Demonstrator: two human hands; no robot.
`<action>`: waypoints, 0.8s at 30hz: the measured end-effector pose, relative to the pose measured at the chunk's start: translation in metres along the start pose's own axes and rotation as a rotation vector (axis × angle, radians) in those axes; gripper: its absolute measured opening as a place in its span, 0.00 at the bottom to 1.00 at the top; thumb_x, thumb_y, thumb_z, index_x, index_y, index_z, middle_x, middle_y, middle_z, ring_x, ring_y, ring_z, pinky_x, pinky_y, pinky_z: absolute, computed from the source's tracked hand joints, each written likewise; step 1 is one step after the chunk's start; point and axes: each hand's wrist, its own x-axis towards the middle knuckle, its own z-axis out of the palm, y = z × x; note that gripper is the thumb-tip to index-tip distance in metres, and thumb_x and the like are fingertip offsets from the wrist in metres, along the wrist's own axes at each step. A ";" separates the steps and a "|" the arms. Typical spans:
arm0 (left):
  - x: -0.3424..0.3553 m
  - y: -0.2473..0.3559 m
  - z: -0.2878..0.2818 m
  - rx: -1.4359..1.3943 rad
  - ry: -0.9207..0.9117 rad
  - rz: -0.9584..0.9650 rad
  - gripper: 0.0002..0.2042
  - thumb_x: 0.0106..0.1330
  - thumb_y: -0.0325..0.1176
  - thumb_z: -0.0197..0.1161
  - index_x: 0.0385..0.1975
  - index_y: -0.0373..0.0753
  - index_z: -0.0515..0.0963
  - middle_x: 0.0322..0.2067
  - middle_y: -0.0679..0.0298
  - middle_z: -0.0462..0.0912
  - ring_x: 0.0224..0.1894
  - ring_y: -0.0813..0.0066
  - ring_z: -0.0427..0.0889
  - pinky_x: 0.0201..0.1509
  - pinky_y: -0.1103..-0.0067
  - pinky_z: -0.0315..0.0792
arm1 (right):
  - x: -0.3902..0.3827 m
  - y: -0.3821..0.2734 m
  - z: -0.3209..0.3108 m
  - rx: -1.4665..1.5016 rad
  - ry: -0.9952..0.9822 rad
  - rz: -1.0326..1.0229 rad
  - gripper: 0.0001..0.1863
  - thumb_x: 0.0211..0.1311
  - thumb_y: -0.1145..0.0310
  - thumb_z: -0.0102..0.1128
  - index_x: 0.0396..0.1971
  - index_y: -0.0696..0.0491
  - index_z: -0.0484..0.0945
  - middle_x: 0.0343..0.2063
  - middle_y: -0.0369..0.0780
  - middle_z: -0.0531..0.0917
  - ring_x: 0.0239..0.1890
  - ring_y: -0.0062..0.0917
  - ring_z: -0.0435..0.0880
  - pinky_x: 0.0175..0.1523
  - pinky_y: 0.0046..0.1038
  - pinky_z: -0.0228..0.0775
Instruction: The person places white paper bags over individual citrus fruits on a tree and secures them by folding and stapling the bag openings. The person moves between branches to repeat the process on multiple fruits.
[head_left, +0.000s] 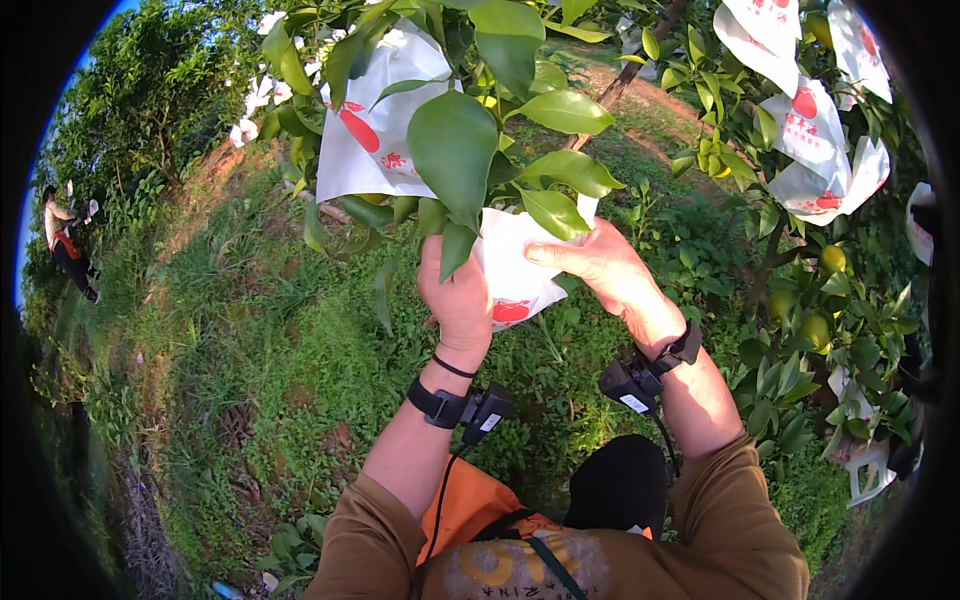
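A white paper fruit bag with a red print hangs under the leaves, between my two hands. My left hand is closed on the bag's left side, with its fingertips hidden by leaves and paper. From the right, my right hand pinches the bag, its thumb lying across the front and the other fingers behind. Leaves cover the bag's upper edge, and whatever is inside cannot be seen. Just above hangs another white paper bag with red print, partly behind a large green leaf.
More white paper bags hang on a tree at the right, above bare yellow-green fruits. A white plastic stool stands at the lower right. Grass and weeds cover the slope. Far left is another person. A branch slants above my right hand.
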 end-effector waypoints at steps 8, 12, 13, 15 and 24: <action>0.000 0.003 0.003 -0.044 -0.001 -0.035 0.06 0.68 0.27 0.51 0.36 0.32 0.75 0.28 0.71 0.76 0.30 0.86 0.71 0.34 0.85 0.66 | 0.005 0.016 0.013 -0.249 0.268 -0.224 0.10 0.55 0.78 0.62 0.38 0.58 0.78 0.35 0.35 0.83 0.34 0.17 0.78 0.40 0.21 0.70; 0.012 0.017 -0.008 0.080 -0.252 -0.289 0.11 0.69 0.32 0.55 0.38 0.28 0.76 0.36 0.67 0.80 0.33 0.84 0.75 0.38 0.84 0.70 | 0.013 0.021 0.008 -0.780 0.386 -0.656 0.02 0.53 0.81 0.56 0.28 0.61 0.75 0.25 0.44 0.80 0.29 0.28 0.77 0.35 0.27 0.69; 0.012 0.019 -0.007 -0.018 -0.319 -0.247 0.10 0.68 0.31 0.56 0.39 0.28 0.76 0.36 0.66 0.81 0.34 0.84 0.76 0.39 0.85 0.70 | 0.016 0.021 0.006 -0.798 0.390 -0.642 0.05 0.50 0.83 0.53 0.27 0.61 0.77 0.24 0.47 0.79 0.30 0.40 0.80 0.38 0.32 0.71; 0.009 0.023 -0.003 -0.123 -0.400 -0.310 0.09 0.66 0.29 0.58 0.39 0.29 0.77 0.36 0.66 0.81 0.36 0.83 0.77 0.41 0.85 0.71 | 0.021 0.020 0.005 -0.790 0.357 -0.642 0.05 0.51 0.82 0.55 0.28 0.61 0.78 0.26 0.47 0.80 0.30 0.40 0.79 0.38 0.32 0.71; 0.016 0.010 -0.003 0.003 -0.291 -0.232 0.11 0.57 0.27 0.68 0.38 0.31 0.78 0.33 0.66 0.81 0.32 0.82 0.77 0.38 0.83 0.72 | 0.017 0.029 -0.004 0.003 0.208 -0.223 0.11 0.65 0.69 0.55 0.43 0.58 0.79 0.37 0.36 0.83 0.37 0.17 0.80 0.43 0.21 0.72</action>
